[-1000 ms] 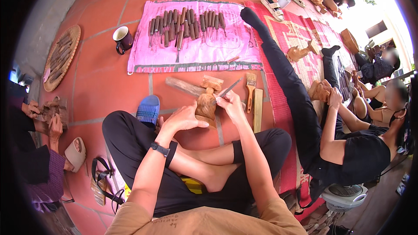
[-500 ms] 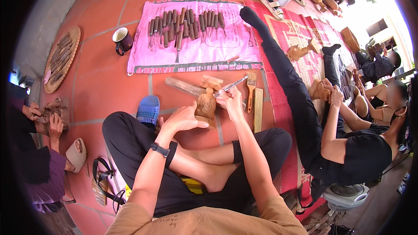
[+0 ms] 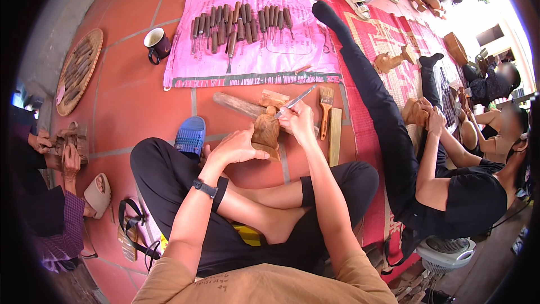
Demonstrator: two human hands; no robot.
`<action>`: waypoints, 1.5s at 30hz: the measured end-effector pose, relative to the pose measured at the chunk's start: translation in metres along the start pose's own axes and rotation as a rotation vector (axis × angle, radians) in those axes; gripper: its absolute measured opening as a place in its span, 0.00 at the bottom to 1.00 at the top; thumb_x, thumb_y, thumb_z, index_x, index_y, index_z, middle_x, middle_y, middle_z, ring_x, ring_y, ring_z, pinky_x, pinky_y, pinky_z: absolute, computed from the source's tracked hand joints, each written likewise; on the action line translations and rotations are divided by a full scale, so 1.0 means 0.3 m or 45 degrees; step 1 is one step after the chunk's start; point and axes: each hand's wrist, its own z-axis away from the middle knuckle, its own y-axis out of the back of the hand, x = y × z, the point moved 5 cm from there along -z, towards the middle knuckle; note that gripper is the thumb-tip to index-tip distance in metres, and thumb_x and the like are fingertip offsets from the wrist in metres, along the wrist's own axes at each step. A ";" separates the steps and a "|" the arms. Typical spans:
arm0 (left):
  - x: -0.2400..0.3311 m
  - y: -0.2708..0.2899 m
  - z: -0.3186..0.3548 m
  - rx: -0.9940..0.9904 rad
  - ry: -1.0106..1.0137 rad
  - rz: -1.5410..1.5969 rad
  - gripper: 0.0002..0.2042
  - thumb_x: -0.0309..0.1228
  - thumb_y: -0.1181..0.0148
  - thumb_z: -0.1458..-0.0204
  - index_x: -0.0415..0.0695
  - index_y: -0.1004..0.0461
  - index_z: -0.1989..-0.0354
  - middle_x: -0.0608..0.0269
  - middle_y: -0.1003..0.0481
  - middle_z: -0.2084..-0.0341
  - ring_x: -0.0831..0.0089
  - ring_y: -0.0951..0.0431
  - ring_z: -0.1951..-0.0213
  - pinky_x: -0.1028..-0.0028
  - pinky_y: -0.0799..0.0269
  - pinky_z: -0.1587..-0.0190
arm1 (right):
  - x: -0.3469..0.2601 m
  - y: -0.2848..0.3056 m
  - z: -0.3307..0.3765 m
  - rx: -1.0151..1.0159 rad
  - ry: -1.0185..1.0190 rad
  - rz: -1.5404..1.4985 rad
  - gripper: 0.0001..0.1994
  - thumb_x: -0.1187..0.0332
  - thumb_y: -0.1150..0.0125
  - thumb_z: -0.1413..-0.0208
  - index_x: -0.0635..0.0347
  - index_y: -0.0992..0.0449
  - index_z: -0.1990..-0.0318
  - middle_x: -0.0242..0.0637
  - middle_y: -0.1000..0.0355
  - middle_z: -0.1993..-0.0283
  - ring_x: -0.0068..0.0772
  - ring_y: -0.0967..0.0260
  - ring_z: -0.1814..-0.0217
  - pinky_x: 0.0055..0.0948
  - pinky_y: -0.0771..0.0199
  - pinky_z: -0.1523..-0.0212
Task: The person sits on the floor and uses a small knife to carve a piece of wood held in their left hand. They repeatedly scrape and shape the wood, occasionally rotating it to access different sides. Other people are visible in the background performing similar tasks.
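Note:
A carved wooden figure (image 3: 265, 133) with a rounded head stands between my hands on the tiles, its upper end near a small wooden block (image 3: 274, 98). My left hand (image 3: 235, 147) is closed around the figure's left side, thumb across its lower part; the other fingers are partly hidden. Pinched in my right hand (image 3: 298, 120) is a slim grey pen-like tool (image 3: 304, 94). Its lower tip meets the figure near the head and shoulder, while its other end points up to the right. Behind the figure lies a wooden club (image 3: 236, 104).
A wooden-handled brush (image 3: 325, 110) and a wood strip (image 3: 334, 138) lie at right. Beyond, a pink sheet (image 3: 180, 70) bears several carving tools (image 3: 232, 42). A mug (image 3: 157, 44) and blue slipper (image 3: 191, 136) are leftward. A co-worker's outstretched leg (image 3: 371, 87) bounds the right.
My right hand has shifted slightly, and the tool now slants more steeply with its tip by the figure's head. The figure appears slightly turned or tilted. My left hand keeps its hold.

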 end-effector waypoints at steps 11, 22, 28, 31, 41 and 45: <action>0.029 0.019 0.026 0.029 0.001 0.026 0.43 0.49 0.27 0.63 0.30 0.36 0.42 0.37 0.24 0.54 0.45 0.24 0.48 0.58 0.30 0.46 | -0.024 -0.009 0.022 0.082 0.060 0.092 0.04 0.75 0.38 0.43 0.68 0.24 0.63 0.39 0.22 0.72 0.25 0.25 0.71 0.26 0.22 0.70; -0.032 -0.004 0.017 0.073 0.041 0.082 0.44 0.54 0.26 0.65 0.36 0.31 0.41 0.44 0.22 0.53 0.52 0.23 0.48 0.62 0.31 0.45 | -0.090 -0.054 0.083 -0.026 0.227 0.273 0.06 0.72 0.35 0.46 0.65 0.23 0.63 0.41 0.23 0.71 0.30 0.25 0.69 0.32 0.27 0.65; -0.038 -0.007 0.005 -0.129 0.137 0.093 0.41 0.56 0.27 0.65 0.37 0.26 0.46 0.46 0.21 0.56 0.55 0.22 0.50 0.62 0.30 0.46 | -0.086 -0.052 0.083 -0.231 0.188 0.306 0.04 0.76 0.35 0.47 0.66 0.22 0.66 0.34 0.24 0.72 0.21 0.29 0.68 0.28 0.29 0.64; -0.045 -0.012 0.002 -0.078 0.101 0.075 0.40 0.56 0.27 0.65 0.37 0.25 0.48 0.46 0.20 0.56 0.55 0.22 0.51 0.62 0.30 0.47 | -0.093 -0.036 0.046 -0.142 0.132 0.172 0.03 0.77 0.35 0.47 0.66 0.22 0.66 0.34 0.23 0.71 0.21 0.28 0.67 0.27 0.29 0.63; -0.041 -0.010 -0.002 -0.112 0.120 0.033 0.38 0.56 0.27 0.64 0.37 0.24 0.50 0.46 0.20 0.56 0.54 0.21 0.51 0.63 0.29 0.48 | -0.137 -0.052 0.058 -0.017 0.163 0.365 0.07 0.72 0.34 0.48 0.63 0.20 0.63 0.42 0.21 0.70 0.32 0.23 0.66 0.33 0.26 0.62; -0.014 0.004 0.021 -0.018 0.041 0.135 0.34 0.55 0.28 0.64 0.38 0.21 0.54 0.46 0.20 0.58 0.53 0.21 0.52 0.62 0.29 0.48 | -0.161 -0.109 0.108 -0.086 0.233 0.595 0.08 0.67 0.34 0.49 0.60 0.21 0.64 0.45 0.21 0.70 0.45 0.22 0.66 0.39 0.25 0.62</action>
